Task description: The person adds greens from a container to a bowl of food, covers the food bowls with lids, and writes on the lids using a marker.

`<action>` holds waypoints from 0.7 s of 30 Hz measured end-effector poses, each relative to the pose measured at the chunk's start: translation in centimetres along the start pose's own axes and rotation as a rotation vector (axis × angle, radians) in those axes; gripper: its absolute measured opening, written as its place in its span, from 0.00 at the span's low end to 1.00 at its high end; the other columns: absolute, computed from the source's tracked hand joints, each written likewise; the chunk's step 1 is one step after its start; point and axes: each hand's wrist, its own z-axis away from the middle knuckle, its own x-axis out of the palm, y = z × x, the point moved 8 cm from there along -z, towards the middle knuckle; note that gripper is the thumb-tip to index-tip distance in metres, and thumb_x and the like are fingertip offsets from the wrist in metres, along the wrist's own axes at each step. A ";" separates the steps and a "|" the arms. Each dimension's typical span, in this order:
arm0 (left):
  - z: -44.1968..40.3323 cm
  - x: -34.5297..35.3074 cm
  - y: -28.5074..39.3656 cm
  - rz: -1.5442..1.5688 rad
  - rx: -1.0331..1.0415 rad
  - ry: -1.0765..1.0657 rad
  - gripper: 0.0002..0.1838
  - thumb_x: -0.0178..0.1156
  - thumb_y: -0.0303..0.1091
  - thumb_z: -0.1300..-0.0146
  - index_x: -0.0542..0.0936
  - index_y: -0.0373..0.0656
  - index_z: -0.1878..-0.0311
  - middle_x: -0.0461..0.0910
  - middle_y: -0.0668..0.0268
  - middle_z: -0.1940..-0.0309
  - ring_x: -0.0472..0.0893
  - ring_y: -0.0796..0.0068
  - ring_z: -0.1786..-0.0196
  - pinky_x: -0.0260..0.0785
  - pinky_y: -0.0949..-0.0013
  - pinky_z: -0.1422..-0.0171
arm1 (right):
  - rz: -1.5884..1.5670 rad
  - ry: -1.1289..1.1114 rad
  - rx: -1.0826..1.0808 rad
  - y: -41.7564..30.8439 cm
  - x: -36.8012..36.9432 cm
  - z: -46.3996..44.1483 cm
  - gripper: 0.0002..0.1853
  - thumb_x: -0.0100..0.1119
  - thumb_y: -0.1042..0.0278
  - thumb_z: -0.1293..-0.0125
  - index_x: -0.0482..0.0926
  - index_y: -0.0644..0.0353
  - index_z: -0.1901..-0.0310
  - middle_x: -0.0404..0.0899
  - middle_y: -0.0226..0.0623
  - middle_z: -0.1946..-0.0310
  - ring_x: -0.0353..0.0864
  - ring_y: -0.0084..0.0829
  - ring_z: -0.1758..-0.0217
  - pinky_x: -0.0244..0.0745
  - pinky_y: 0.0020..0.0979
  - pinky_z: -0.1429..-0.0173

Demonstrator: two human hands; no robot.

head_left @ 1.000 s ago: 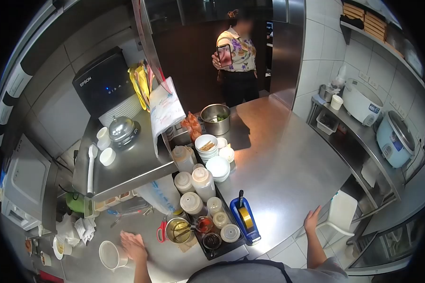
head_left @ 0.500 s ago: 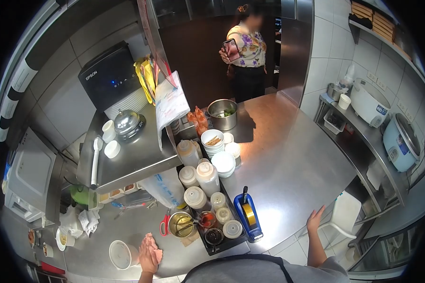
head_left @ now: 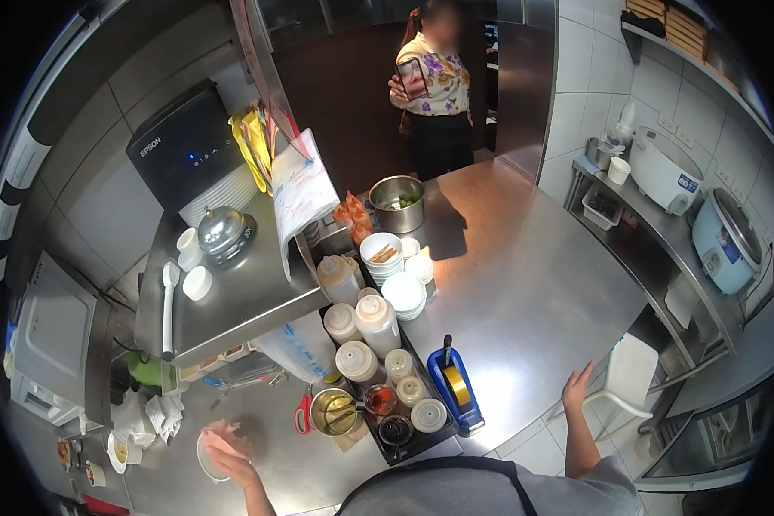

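A crumpled pink cloth [head_left: 225, 437] is in my left hand [head_left: 237, 469], whose fingers are partly hidden by it. Hand and cloth are over a round white tub [head_left: 204, 465] on the steel counter, covering much of its opening; whether they touch its rim I cannot tell. My right hand [head_left: 578, 387] holds nothing, fingers apart, just off the right-hand edge of the steel table and beside a white plastic chair [head_left: 632, 374].
Between my arms stand a black tray [head_left: 417, 449] of squeeze bottles and jars, a blue tape dispenser [head_left: 457, 391], a metal pot of yellow liquid [head_left: 335, 412] and red scissors [head_left: 303, 414]. Stacked white bowls [head_left: 403, 297] stand farther back. Across the table a person [head_left: 439, 82] holds a phone.
My left hand has moved left with the pink cloth, lifting it from the counter to over the white tub. My right hand has shifted only slightly. The view has tilted a little.
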 end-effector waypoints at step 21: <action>18.4 12.2 -4.7 -1.137 0.232 -0.637 0.35 0.55 0.48 0.43 0.64 0.34 0.37 0.55 0.47 0.31 0.51 0.47 0.27 0.37 0.36 0.30 | -0.079 0.004 0.013 0.9 0.1 0.2 0.33 0.41 0.67 0.31 0.41 0.69 0.30 0.46 0.59 0.30 0.47 0.52 0.26 0.45 0.39 0.26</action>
